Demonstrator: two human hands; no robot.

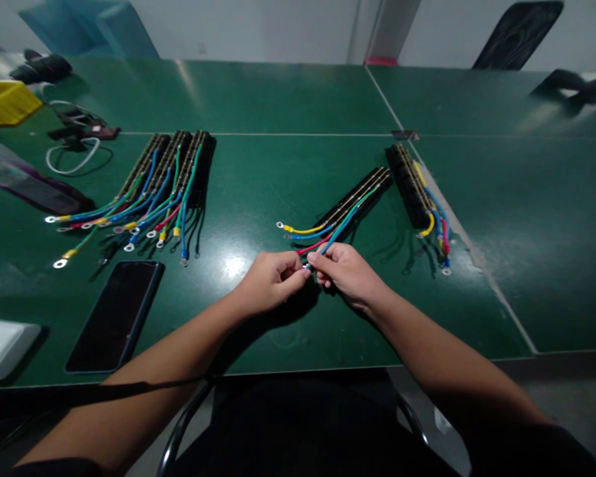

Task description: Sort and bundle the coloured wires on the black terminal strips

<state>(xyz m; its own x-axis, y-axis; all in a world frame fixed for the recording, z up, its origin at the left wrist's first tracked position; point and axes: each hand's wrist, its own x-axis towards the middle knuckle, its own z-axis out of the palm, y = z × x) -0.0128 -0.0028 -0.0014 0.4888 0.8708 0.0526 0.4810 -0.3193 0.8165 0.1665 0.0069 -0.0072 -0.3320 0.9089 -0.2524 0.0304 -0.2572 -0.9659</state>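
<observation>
My left hand (277,281) pinches the end of a blue wire, whose tip is mostly covered by the fingers. Just to its right, my right hand (345,270) grips the same blue wire (335,233) between thumb and forefinger. The wire runs up to a long black terminal block (358,192) with brass-coloured strips, lying slanted on the table. A yellow wire (305,230) with a ring terminal, another blue wire (308,236), a red wire (320,246) and a green wire (365,197) also lead from this block.
Several wired blocks (179,162) lie side by side at the left, ring terminals toward me. Another wired block (410,189) is at the right. A phone (116,315), a white box (4,348), a yellow bin (7,103) and a cable (74,162) also lie on the green table (258,172).
</observation>
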